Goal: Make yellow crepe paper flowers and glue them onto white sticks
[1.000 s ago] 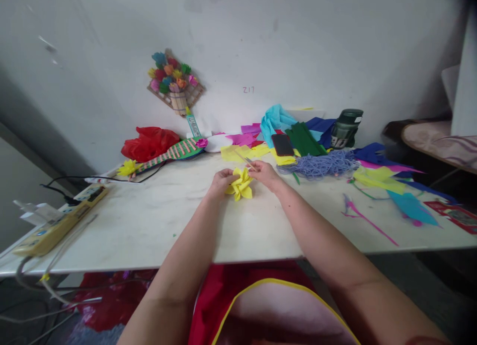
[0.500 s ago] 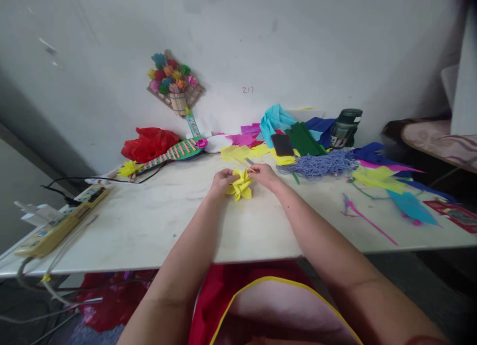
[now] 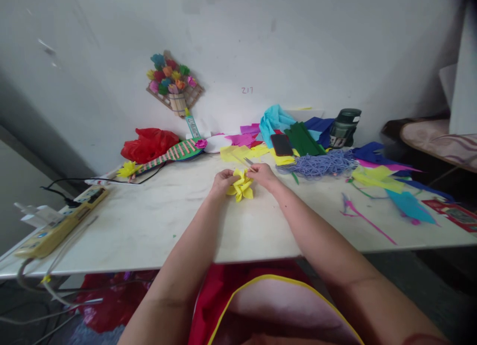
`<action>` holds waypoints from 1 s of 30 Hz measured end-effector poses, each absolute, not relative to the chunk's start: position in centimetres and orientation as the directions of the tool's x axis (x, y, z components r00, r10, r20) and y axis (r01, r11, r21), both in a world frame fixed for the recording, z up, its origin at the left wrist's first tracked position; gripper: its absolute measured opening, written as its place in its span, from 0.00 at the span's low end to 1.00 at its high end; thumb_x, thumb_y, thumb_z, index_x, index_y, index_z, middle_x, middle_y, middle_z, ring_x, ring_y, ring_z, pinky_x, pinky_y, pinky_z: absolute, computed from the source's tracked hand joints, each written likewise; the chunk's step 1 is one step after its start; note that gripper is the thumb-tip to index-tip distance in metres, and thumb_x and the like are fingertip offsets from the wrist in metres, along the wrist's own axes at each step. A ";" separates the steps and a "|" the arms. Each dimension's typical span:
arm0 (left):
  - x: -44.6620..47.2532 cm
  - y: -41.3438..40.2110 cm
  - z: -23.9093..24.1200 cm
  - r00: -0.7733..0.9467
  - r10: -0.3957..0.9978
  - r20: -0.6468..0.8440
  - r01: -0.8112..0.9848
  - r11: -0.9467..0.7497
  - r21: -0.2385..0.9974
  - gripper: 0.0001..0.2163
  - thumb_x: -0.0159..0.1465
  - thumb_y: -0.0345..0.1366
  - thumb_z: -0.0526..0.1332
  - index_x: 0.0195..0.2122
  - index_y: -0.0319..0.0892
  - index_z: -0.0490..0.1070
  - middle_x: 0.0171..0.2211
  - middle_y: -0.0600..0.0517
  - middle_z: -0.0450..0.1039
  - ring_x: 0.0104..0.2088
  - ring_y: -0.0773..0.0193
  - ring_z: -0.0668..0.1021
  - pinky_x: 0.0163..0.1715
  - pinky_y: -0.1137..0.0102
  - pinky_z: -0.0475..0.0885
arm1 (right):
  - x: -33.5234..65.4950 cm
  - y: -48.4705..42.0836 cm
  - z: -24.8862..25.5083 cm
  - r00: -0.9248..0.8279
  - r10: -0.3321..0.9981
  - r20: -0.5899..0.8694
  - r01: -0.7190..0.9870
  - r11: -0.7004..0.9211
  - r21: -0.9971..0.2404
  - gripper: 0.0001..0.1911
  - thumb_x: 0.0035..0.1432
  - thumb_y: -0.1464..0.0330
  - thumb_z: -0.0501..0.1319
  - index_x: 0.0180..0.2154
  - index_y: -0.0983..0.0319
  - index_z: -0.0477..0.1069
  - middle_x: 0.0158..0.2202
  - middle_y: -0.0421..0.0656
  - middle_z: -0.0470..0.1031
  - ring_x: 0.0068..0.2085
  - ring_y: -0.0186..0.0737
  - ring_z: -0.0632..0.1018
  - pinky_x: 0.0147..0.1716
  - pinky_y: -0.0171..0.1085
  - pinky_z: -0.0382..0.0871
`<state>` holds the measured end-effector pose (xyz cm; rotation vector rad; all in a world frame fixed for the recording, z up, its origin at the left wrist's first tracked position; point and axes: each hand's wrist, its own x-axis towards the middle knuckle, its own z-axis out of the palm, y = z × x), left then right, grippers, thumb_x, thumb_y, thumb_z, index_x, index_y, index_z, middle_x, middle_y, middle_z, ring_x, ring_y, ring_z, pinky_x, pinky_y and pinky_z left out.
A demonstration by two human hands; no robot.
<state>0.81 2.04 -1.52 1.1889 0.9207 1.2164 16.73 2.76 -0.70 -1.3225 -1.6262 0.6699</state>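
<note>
A yellow paper flower sits just above the white table, held between both my hands. My left hand is closed, pinching the flower's left side. My right hand is closed on a pair of small scissors, whose metal tips point up and left over the flower's top petals. Both forearms reach out from the near table edge.
Coloured paper sheets, a phone, purple yarn and a dark green jar crowd the back right. A red bag, a striped craft guitar and a glue tube lie back left. A power strip lies at far left.
The scissors' tips have drawn in closer to the flower's top. Both hands and the flower stay almost in place.
</note>
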 end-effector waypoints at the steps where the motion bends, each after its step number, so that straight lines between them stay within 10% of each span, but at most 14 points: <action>1: 0.8 2.1 -1.6 0.153 0.985 0.085 -0.194 -0.054 0.979 0.14 0.40 0.35 0.67 0.25 0.38 0.64 0.18 0.55 0.68 0.17 0.70 0.70 0.18 0.75 0.63 | 16.8 2.7 -0.7 -0.017 0.947 0.320 0.464 0.291 -0.837 0.08 0.38 0.64 0.58 0.18 0.62 0.64 0.16 0.34 0.58 0.22 0.31 0.62 0.23 0.31 0.54; 12: 0.1 2.1 -1.7 0.282 0.941 0.186 -0.227 -0.123 0.966 0.26 0.44 0.28 0.59 0.48 0.40 0.64 0.20 0.57 0.67 0.14 0.76 0.64 0.15 0.79 0.57 | 17.0 2.8 -0.5 -0.057 0.917 0.395 0.454 0.376 -0.808 0.07 0.39 0.65 0.60 0.22 0.63 0.68 0.20 0.35 0.65 0.25 0.31 0.65 0.27 0.31 0.59; 30: 0.2 2.6 -1.6 0.293 0.955 0.037 -0.139 0.004 0.990 0.09 0.46 0.38 0.59 0.27 0.39 0.68 0.18 0.54 0.65 0.17 0.71 0.67 0.16 0.75 0.60 | 16.9 2.8 -0.4 -0.108 0.839 0.534 0.379 0.531 -0.758 0.07 0.40 0.65 0.62 0.21 0.63 0.69 0.25 0.38 0.66 0.30 0.32 0.68 0.31 0.33 0.60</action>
